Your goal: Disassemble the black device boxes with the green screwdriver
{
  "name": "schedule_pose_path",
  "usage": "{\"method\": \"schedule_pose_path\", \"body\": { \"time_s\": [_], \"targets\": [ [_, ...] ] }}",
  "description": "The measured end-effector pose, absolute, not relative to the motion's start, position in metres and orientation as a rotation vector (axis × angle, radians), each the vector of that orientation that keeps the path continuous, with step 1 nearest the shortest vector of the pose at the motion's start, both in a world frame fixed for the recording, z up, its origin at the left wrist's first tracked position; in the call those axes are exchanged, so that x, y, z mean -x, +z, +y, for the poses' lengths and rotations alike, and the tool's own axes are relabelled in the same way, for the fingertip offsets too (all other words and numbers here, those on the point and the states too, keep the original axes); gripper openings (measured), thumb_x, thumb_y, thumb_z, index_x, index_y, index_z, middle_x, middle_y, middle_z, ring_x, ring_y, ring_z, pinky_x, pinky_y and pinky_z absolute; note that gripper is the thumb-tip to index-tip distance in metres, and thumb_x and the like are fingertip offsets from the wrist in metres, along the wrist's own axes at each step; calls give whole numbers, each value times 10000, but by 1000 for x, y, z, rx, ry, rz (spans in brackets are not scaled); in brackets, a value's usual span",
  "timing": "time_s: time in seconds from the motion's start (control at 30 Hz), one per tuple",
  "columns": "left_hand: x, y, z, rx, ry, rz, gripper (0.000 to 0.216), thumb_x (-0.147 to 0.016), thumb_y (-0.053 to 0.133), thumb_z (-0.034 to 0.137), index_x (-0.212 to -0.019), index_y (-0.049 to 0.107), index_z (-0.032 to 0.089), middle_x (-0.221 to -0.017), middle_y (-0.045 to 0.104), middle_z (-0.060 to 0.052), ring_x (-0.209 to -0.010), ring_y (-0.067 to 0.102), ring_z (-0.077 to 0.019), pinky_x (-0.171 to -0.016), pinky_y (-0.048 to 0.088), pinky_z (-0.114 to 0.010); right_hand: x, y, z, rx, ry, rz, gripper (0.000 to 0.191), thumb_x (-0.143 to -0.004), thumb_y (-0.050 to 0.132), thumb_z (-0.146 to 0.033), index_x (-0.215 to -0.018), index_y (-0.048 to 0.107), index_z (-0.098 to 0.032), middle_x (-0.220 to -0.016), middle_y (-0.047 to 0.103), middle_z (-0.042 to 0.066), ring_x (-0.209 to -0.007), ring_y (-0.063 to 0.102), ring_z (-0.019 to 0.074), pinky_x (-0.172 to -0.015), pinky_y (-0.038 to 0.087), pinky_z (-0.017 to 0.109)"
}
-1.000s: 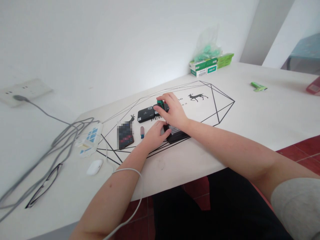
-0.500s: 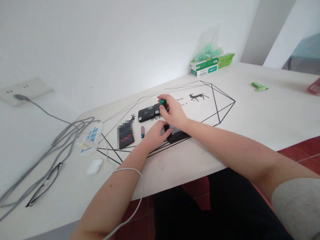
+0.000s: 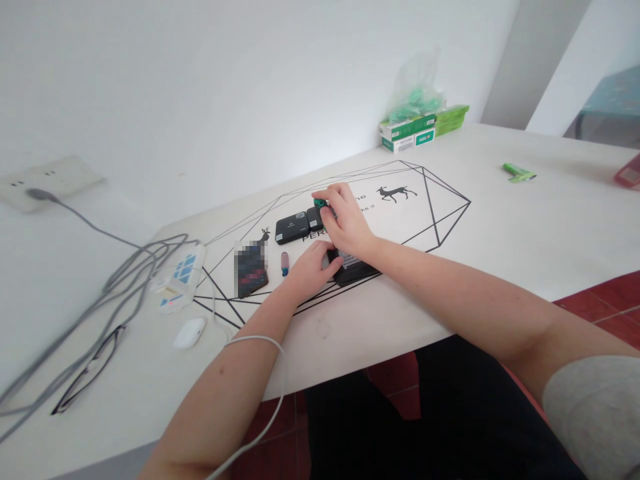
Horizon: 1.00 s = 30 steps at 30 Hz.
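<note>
While I follow the work from afar through the head camera, my right hand is closed around a green-topped tool, with the thumb on the near side and the fingers curled over and behind it. Its handle stands roughly upright, and I cannot see its lower end because the hand covers it. My left hand is half open at the left end of a black device, thumb and fingers spread about its corner and touching it; whether they truly clamp it, I cannot tell. That device lies flat on the white table, below the right hand, with a pale label on its upper face.

My right wrist and forearm hide part of the device from me. Just behind the hands sit two black boxes, a left one and a right one, the latter partly screened by my fingers. To the left lie a small screwdriver and a pixelated phone, then a white case, a power strip, glasses and looped grey cables. One white cable crosses my left forearm. Well apart, toward the wall, green-and-white boxes carry a plastic bag.
</note>
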State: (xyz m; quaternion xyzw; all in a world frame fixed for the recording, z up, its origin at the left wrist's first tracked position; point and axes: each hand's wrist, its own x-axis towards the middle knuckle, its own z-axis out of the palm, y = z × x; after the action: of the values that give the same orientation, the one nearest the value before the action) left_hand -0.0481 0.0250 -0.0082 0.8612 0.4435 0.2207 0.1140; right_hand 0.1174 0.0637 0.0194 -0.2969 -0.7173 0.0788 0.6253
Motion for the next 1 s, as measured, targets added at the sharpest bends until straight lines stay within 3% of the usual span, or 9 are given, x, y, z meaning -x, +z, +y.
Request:
{"method": "schedule_pose_path", "body": {
  "time_s": [0.27,0.4,0.5,0.83,1.0],
  "targets": [
    [48,-9,25,-2530,639,1315,219,-983,580,399,-1101,588,215,-1128,688,-99,-1075,647,-292,-970,524,-463,-119,21,64,638,153,-1710,381,-1013,356,-148,-1218,660,-252,-1141,662,106,-1121,609,258,-1043,518,471],
    [48,-9,26,-2528,647,1289,219,-984,573,392,-1101,590,208,-1130,683,-103,-1083,641,-292,-981,519,-468,-118,22,63,661,149,-1680,214,-1012,540,-323,-1164,668,-244,-1111,692,95,-1094,616,268,-1041,513,485],
    [49,-9,26,-2532,647,1281,217,-979,575,379,-1106,597,204,-1133,681,-111,-1086,639,-298,-981,520,-472,-116,21,63,684,181,-1682,223,-942,667,-337,-1145,646,-247,-1109,674,87,-1067,612,269,-999,538,479],
    [48,-6,24,-2518,657,1274,186,-978,587,349,-1096,605,206,-1127,687,-101,-1086,640,-288,-979,523,-458,-116,16,63,633,203,-1675,273,-974,559,-233,-1243,602,-226,-1173,539,115,-1098,596,254,-990,573,483],
    [47,-6,24,-2526,657,1259,187,-979,591,333,-1111,614,202,-1127,690,-101,-1094,643,-289,-993,518,-459,-116,16,61,611,150,-1664,349,-970,489,-182,-1305,578,-217,-1131,597,109,-1076,616,240,-1000,571,456]
  ]
}}
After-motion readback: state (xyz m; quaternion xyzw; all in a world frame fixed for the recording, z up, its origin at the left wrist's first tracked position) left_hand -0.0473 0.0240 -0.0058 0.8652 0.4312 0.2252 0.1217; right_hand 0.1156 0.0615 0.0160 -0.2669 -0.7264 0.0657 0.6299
